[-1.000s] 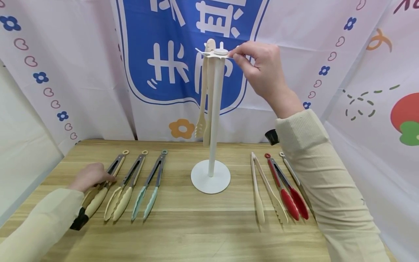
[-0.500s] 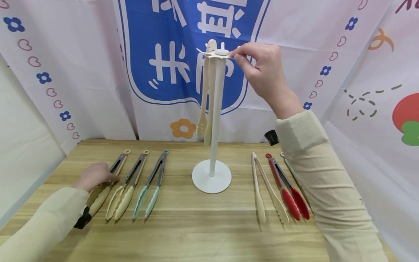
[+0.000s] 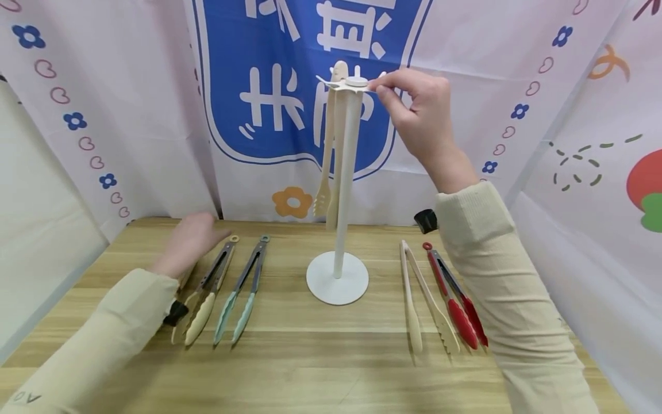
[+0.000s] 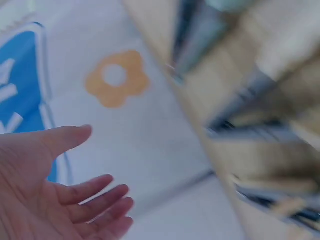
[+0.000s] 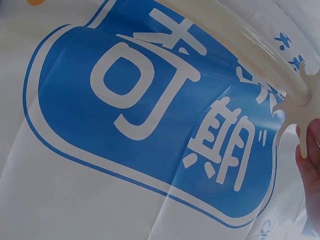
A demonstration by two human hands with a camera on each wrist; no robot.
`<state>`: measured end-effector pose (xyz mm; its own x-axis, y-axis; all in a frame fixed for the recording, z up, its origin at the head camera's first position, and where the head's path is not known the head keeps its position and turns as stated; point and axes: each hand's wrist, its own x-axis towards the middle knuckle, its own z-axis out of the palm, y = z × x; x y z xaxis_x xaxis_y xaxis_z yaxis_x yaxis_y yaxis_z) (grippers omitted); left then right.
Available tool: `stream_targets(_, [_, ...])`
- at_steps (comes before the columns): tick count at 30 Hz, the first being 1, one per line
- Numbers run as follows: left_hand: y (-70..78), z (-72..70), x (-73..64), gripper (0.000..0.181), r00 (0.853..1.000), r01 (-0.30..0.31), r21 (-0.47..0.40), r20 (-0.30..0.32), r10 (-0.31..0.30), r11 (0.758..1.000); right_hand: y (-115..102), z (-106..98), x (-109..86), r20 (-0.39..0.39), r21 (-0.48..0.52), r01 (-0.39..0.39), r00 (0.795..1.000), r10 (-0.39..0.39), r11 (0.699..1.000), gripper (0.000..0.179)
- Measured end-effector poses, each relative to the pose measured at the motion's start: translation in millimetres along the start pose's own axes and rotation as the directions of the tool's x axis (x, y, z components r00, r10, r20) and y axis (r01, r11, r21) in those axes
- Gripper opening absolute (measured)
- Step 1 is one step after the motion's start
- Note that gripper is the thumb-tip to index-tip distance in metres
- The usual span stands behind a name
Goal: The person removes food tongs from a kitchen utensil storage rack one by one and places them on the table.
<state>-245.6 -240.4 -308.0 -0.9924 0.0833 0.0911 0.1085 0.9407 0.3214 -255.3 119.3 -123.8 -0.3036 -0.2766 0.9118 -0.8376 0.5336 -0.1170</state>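
Note:
My left hand, blurred in the head view, is over the leftmost tongs and hides most of them. In the left wrist view its fingers and thumb stand apart with nothing between them. Cream-tipped tongs and mint-tipped tongs lie just right of it. My right hand pinches a hook on the top of a tall white utensil stand; the hook shows between thumb and finger in the right wrist view. Beige tongs hang from the stand's left side.
On the right of the wooden table lie cream tongs and red tongs, the latter partly behind the right sleeve. The stand's round base sits mid-table. A printed curtain hangs behind the back edge.
My left hand has left its place at the middle of the leftmost tongs and moved up and right, toward the table's back edge. The right hand keeps its pinch at the stand's top.

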Motion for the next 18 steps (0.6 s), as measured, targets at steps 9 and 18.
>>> stream_targets(9, [59.8, -1.0, 13.5, 0.062, 0.985, -0.116, -0.194, -0.146, 0.088, 0.974, 0, 5, -2.6, -0.053, -0.004, -0.008, 0.999, 0.008, 1.0, 0.021])
stream_targets(18, [107.7, 2.1, 24.5, 0.059, 0.953, -0.237, -0.373, -0.27, 0.14, 0.897, 2, 7, -2.5, -0.088, 0.027, 0.005, 0.996, -0.002, 1.0, 0.019])
